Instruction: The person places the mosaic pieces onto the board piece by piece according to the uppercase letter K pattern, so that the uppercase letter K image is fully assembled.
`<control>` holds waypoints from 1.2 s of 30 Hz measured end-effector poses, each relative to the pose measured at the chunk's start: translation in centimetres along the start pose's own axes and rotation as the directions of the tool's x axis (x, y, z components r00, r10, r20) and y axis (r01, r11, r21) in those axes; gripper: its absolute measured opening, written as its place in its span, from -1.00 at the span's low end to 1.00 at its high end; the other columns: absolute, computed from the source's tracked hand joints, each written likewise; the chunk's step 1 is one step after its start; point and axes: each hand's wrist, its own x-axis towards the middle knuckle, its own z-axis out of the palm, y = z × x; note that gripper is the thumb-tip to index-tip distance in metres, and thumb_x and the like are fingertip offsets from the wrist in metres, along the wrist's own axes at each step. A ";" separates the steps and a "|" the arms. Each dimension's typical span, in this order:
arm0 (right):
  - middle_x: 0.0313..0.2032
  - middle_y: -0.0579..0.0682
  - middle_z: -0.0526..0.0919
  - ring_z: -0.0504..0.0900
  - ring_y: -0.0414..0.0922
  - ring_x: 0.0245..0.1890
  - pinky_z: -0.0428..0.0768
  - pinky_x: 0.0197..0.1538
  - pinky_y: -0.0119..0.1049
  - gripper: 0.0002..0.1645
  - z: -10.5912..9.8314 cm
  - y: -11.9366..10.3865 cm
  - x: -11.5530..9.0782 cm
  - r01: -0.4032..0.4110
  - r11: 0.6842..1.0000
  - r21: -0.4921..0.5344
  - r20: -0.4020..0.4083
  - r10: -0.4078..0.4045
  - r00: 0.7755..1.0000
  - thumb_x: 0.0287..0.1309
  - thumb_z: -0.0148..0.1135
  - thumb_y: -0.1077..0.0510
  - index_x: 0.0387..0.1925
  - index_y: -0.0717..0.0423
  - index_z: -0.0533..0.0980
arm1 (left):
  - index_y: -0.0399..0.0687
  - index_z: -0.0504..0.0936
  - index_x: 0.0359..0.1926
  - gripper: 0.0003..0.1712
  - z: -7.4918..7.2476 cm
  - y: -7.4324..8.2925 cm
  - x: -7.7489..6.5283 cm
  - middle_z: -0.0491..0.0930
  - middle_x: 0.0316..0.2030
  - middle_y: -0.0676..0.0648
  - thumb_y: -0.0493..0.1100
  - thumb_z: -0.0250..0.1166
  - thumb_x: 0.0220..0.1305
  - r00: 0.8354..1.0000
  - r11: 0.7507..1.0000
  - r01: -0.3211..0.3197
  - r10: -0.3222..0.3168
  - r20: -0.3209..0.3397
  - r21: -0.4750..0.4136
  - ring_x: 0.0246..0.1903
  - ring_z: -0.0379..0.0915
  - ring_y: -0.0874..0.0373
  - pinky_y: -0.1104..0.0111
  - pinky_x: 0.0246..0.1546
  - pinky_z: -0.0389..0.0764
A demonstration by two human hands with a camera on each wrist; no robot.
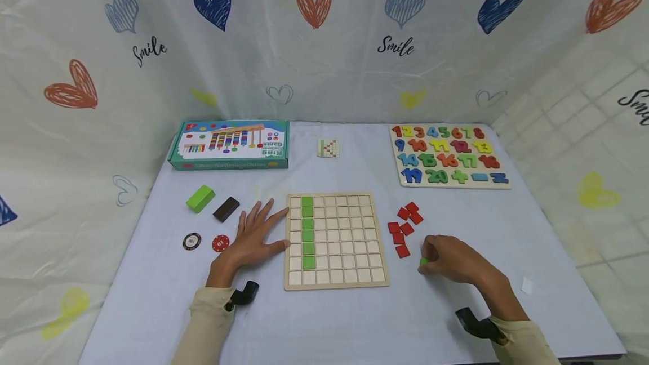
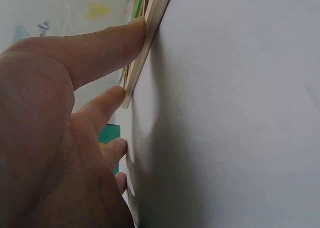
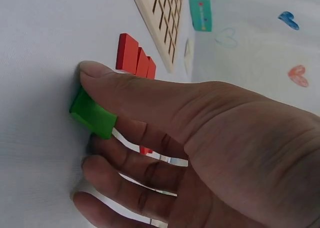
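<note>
Green tile (image 3: 93,116) sits pinched within the right hand (image 1: 454,259), at its fingertips.

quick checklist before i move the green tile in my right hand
1. Right hand pinching the green tile: ok.
2. Left hand touching the wooden board at its left edge: ok.
3. Bottom cell below the six placed green tiles bare: ok.
4. Red tiles on the board: not ok, loose to its right.
5. Layout matching the pattern card: cannot tell, card too small.
</note>
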 end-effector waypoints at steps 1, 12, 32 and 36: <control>-0.38 -0.05 0.60 0.53 -0.09 -0.31 0.64 -0.28 -0.18 -0.55 0.0 0.0 0.0 -0.009 1.000 0.000 0.003 0.009 1.000 0.00 0.69 0.06 -0.25 0.10 0.54 | 0.21 0.20 0.68 -0.04 0.0 0.0 0.0 -0.20 0.72 -0.17 0.14 0.39 0.36 1.000 1.000 0.000 0.000 0.000 0.002 0.68 -0.54 -0.27 -0.29 0.55 -0.58; -0.38 -0.08 0.63 0.52 -0.08 -0.31 0.57 -0.30 -0.21 -0.69 -1.1 0.6 -1.3 0.005 1.000 -0.007 0.010 -0.005 1.000 0.11 0.61 0.11 -0.29 0.07 0.58 | 0.23 0.20 0.68 -0.06 -0.1 0.1 0.0 -0.19 0.72 -0.16 0.16 0.37 0.39 1.000 1.000 -0.002 0.002 0.006 0.001 0.68 -0.55 -0.25 -0.28 0.56 -0.58; -0.34 -0.15 0.70 0.59 -0.18 -0.32 0.63 -0.33 -0.31 -0.85 0.1 -6.4 0.6 0.197 0.979 0.044 -0.133 -0.190 0.973 0.29 0.49 0.12 -0.14 0.03 0.73 | 0.18 0.24 0.66 -0.05 0.0 0.0 0.0 -0.17 0.72 -0.20 0.15 0.40 0.34 1.000 1.000 0.000 0.000 0.001 0.006 0.68 -0.52 -0.29 -0.32 0.54 -0.57; -0.33 -0.25 0.70 0.58 -0.26 -0.32 0.61 -0.31 -0.38 -0.88 2.0 -10.3 1.7 0.354 0.935 0.019 -0.154 -0.347 0.925 0.30 0.49 0.12 -0.14 -0.03 0.75 | 0.14 0.26 0.65 -0.05 0.2 0.0 0.0 -0.15 0.71 -0.23 0.14 0.40 0.33 1.000 1.000 -0.016 0.016 -0.022 -0.006 0.67 -0.50 -0.32 -0.34 0.53 -0.55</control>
